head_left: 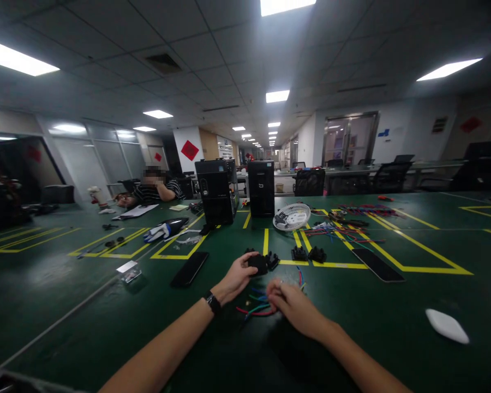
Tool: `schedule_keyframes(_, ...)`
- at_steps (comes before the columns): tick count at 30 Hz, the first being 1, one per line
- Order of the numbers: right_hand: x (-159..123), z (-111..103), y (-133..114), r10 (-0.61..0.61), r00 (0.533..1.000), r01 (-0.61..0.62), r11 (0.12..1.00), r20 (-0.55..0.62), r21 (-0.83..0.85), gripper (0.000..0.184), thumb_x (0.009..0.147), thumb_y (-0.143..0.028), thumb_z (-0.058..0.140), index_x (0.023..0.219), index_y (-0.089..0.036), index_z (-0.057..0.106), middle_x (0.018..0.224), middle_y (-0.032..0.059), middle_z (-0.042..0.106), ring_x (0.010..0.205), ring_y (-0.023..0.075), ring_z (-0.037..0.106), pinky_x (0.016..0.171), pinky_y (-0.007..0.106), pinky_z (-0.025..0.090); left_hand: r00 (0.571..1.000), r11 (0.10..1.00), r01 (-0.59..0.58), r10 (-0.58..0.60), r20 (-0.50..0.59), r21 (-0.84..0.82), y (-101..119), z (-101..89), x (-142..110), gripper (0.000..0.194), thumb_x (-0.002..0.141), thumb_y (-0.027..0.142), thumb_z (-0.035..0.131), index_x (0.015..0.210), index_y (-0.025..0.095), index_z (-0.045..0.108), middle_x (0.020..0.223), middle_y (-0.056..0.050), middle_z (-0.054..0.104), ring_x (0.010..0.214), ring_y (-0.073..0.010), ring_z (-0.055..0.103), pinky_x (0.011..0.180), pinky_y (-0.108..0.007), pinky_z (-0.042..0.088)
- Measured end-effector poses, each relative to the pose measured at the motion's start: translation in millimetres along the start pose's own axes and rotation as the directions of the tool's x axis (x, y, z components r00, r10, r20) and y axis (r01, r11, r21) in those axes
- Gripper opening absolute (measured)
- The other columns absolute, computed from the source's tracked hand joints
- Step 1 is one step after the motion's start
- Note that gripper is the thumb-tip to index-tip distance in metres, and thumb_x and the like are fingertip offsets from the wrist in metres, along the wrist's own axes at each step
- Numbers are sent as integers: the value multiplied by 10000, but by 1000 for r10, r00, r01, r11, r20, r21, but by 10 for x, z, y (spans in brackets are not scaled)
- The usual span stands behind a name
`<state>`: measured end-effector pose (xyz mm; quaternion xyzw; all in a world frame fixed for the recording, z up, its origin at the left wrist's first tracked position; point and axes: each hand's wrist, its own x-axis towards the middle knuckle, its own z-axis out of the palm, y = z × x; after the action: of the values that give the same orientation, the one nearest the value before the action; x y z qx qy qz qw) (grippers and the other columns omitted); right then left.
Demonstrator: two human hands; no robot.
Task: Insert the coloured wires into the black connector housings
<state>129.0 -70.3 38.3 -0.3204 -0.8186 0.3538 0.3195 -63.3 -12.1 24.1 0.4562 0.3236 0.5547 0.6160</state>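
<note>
My left hand is closed round a small black connector block just above the green table. A dark band sits on that wrist. My right hand rests close beside it with fingers curled over a bunch of red, green and blue wires; what its fingertips pinch is hidden. Two more black connector blocks lie on the yellow tape line a little farther out.
Two dark phones lie left and right of my hands. Two black computer towers, a white fan grille and loose wires stand farther back. A seated person works far left. A white object lies at right.
</note>
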Motion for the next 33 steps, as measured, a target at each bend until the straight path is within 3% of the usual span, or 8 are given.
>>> schedule_keyframes(3, 40, 9, 48, 27, 988, -21, 999, -150, 38, 155, 913, -262, 458, 981, -169, 560, 592, -44, 551, 543, 124, 530, 526, 217, 382, 999, 998, 33, -33, 17, -53, -14, -18, -221, 563, 599, 103, 751, 1081, 199, 477, 1054, -100, 670, 968, -212, 656, 865, -352, 495)
schedule_keyframes(7, 50, 15, 87, 16, 969, -23, 999, -247, -23, 263, 907, -324, 471, 1039, -159, 626, 621, -10, 609, 545, 136, 564, 527, 227, 406, 999, 994, 32, -33, -4, -102, 14, 30, -303, 544, 665, 162, 748, 1079, 242, 404, 1149, -92, 614, 934, -222, 674, 781, -383, 548)
schedule_keyframes(13, 39, 29, 121, -38, 921, -31, 985, -387, -169, 289, 917, -318, 470, 1068, -158, 657, 674, 25, 673, 564, 155, 607, 548, 240, 442, 999, 964, 11, -24, -47, -267, -7, 82, -274, 577, 608, -47, 659, 1054, 225, 413, 1070, -52, 617, 946, -180, 670, 949, -391, 491)
schedule_keyframes(19, 33, 44, 176, -95, 931, -33, 940, -352, -340, 270, 917, -270, 468, 1078, -179, 665, 702, 20, 693, 586, 161, 633, 583, 252, 464, 999, 957, 44, -48, -6, -286, -41, 90, -258, 577, 605, -69, 552, 1080, 228, 415, 1112, -67, 607, 991, -195, 660, 977, -414, 462)
schedule_keyframes(28, 16, 36, 218, -152, 932, 1, 909, -328, -418, 264, 913, -226, 474, 1094, -192, 662, 911, 62, 736, 781, 185, 693, 760, 290, 531, 997, 966, 73, -62, 51, -247, -26, 50, -255, 524, 632, -38, 550, 1073, 223, 442, 1178, -82, 571, 993, -184, 650, 990, -436, 448)
schedule_keyframes(33, 19, 43, 256, -214, 944, 78, 884, -252, -460, 273, 889, -166, 498, 1102, -200, 664, 1012, 64, 728, 903, 187, 691, 819, 292, 532, 999, 997, 43, -42, 17, -64, -27, 87, -285, 454, 700, 90, 658, 1082, 218, 448, 1219, -107, 552, 1024, -209, 630, 921, -412, 494)
